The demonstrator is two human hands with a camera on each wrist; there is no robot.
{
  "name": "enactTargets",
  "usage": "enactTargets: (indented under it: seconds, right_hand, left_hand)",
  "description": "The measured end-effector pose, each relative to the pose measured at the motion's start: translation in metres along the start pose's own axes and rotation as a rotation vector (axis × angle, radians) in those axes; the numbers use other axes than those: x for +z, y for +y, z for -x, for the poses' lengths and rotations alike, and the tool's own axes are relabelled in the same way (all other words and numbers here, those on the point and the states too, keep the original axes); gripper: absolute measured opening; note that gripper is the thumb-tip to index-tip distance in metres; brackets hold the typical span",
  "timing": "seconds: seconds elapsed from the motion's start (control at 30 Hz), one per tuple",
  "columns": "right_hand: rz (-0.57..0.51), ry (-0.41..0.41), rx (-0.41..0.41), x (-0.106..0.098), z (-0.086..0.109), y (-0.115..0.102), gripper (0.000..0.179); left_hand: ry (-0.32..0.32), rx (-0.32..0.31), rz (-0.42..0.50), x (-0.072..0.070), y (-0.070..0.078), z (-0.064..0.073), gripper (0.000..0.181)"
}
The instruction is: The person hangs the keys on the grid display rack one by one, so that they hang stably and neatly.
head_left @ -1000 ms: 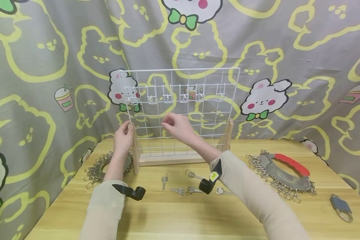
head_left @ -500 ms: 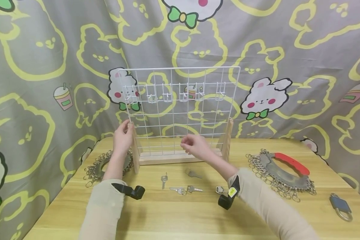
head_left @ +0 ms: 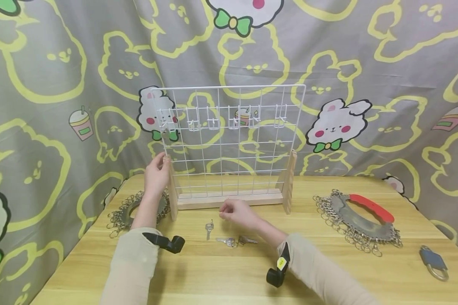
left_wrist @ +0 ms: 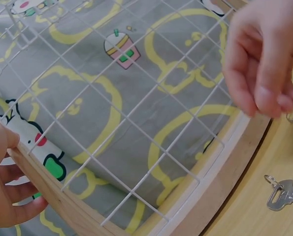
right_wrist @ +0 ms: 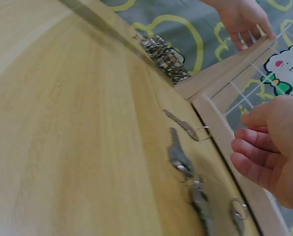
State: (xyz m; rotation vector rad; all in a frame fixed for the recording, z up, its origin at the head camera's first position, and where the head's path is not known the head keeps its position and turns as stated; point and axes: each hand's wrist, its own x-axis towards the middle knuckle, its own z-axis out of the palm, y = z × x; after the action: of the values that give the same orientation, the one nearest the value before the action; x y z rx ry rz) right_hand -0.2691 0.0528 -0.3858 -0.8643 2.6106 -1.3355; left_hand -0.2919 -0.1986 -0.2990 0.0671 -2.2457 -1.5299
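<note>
My left hand (head_left: pixel 157 174) grips the top of the left wooden post (left_wrist: pixel 62 196) of a white wire grid rack (head_left: pixel 229 146); thumb and fingers lie on either side of the post. Just in front of the rack's wooden base hovers my right hand (head_left: pixel 239 213), fingers loosely curled and holding nothing. Close by on the table lie several keys with small rings: one key (head_left: pixel 209 230) stands apart on the left, another key (head_left: pixel 226 242) lies beside a third key (head_left: pixel 248 240). My right hand and forearm hide others in the head view.
White hooks (head_left: pixel 213 123) hang in a row on the grid. A metal plate ringed with small loops and a red handle (head_left: pixel 371 208) lies right, a similar looped plate (head_left: pixel 118 216) left. A blue padlock (head_left: pixel 434 262) sits near the right edge. Patterned cloth (head_left: pixel 366 63) hangs behind.
My right hand has come down from in front of the grid to just above the keys, shifting right, then back left. The left hand stays on the post.
</note>
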Motion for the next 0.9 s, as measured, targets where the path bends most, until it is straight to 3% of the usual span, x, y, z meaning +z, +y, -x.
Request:
enactTargets:
  seconds: [0.33,0.9]
  right_hand:
    - [0.003,-0.048,-0.02,0.021,-0.008,0.008,0.015]
    - [0.138,-0.127,-0.016,0.027,-0.026,0.013,0.006]
  left_hand:
    - [-0.01,-0.007,0.001,0.0,0.0,0.001,0.045]
    - [-0.003,-0.01,-0.004,0.0,0.001,0.001,0.045]
